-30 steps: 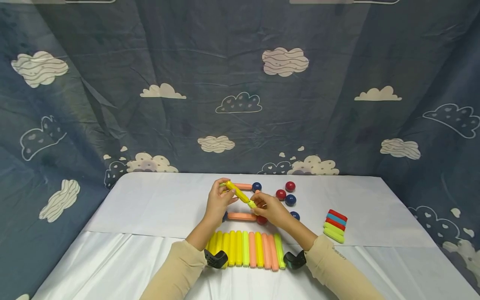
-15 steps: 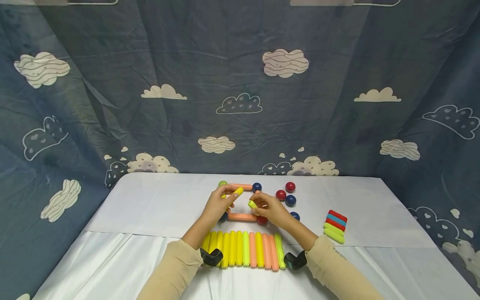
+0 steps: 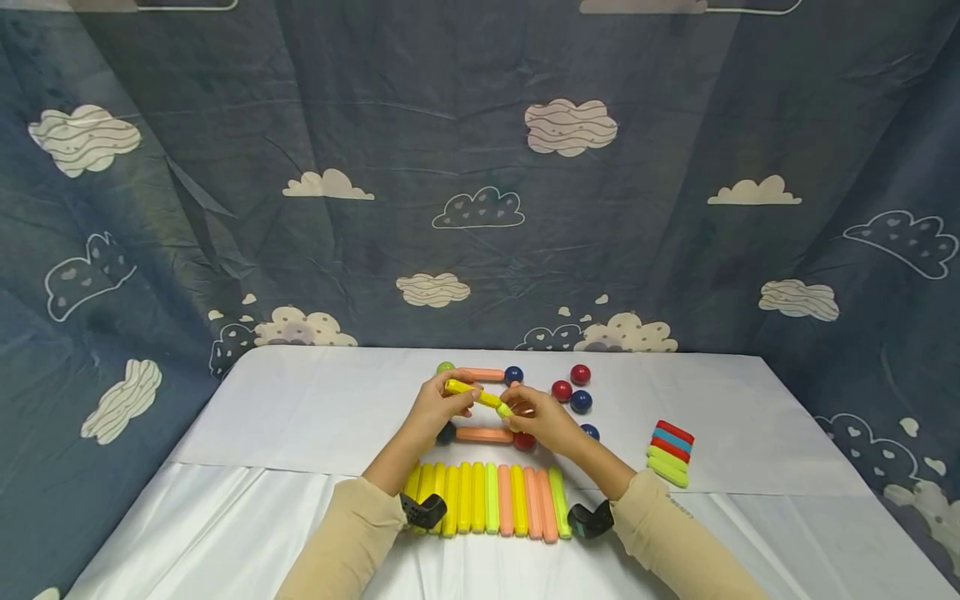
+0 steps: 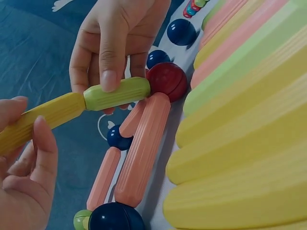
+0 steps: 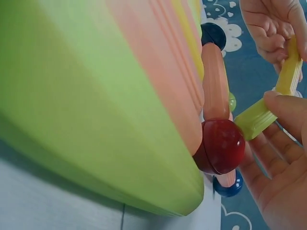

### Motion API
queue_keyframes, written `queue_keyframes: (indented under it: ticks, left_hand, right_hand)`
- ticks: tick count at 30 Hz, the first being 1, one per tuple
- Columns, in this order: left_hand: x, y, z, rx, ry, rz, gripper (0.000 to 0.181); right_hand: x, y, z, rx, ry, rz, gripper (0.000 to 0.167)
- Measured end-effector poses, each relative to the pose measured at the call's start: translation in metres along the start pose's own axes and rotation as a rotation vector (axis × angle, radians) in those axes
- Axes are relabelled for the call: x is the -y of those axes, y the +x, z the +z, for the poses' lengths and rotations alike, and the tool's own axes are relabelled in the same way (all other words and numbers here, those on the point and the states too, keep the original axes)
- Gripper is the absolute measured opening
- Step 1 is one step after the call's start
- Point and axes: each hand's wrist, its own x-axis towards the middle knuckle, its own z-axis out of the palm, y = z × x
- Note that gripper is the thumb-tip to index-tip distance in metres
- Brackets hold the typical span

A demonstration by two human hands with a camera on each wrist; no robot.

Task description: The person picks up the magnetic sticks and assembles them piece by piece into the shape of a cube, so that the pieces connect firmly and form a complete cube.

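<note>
My left hand (image 3: 438, 406) grips a yellow stick (image 4: 53, 112) between thumb and fingers. In the left wrist view its end meets the end of a short green stick (image 4: 117, 93). My right hand (image 3: 546, 419) pinches that green stick, whose other end is at a red ball (image 4: 167, 81). From the red ball a salmon stick (image 3: 483, 434) runs left to a dark blue ball (image 4: 116, 219). Behind lies another salmon stick (image 3: 482, 374), between a green ball (image 3: 446, 367) and a blue ball (image 3: 513, 374).
A row of yellow, green and salmon sticks (image 3: 466, 498) lies in front of the hands. Loose red balls (image 3: 581, 374) and blue balls (image 3: 581, 402) lie to the right. Farther right is a small group of red, blue and green sticks (image 3: 670, 452).
My left hand shifted slightly left and lower, and the yellow stick turned in its fingers; it parted from the green stick, then came back to its end. My right hand stayed almost still.
</note>
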Motion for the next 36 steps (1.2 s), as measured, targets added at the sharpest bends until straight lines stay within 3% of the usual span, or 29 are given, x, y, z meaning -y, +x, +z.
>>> queue_keyframes:
  ticks: [6,9,12,16,21,26,32,36]
  left_hand:
    - [-0.009,0.000,0.000,0.010,-0.107,-0.035,0.036]
    - [0.001,0.009,-0.001,-0.015,-0.114,-0.041,0.037]
    - [0.004,0.011,-0.001,-0.034,-0.112,-0.006,0.035]
    - [0.005,0.012,-0.002,-0.057,-0.071,0.094,0.037]
    - [0.008,0.014,-0.007,-0.114,0.059,0.163,0.039]
    - [0.010,0.016,-0.018,-0.146,0.289,0.144,0.035]
    - [0.010,0.019,-0.031,-0.053,0.483,0.036,0.047]
    - [0.012,0.021,-0.035,0.033,0.533,-0.024,0.057]
  right_hand:
    - [0.015,0.004,-0.002,0.022,0.048,0.000,0.030]
    - [0.020,0.008,-0.002,0.046,0.091,-0.017,0.036]
    - [0.019,0.014,-0.002,0.070,0.109,-0.044,0.040]
    - [0.021,0.019,-0.002,0.094,0.107,-0.038,0.043]
    - [0.015,0.026,0.000,0.122,0.087,-0.035,0.046]
    - [-0.008,0.038,0.003,0.159,0.069,-0.020,0.052]
    - [-0.022,0.049,0.005,0.192,0.049,0.025,0.051]
    - [-0.025,0.053,0.008,0.189,0.022,0.062,0.050]
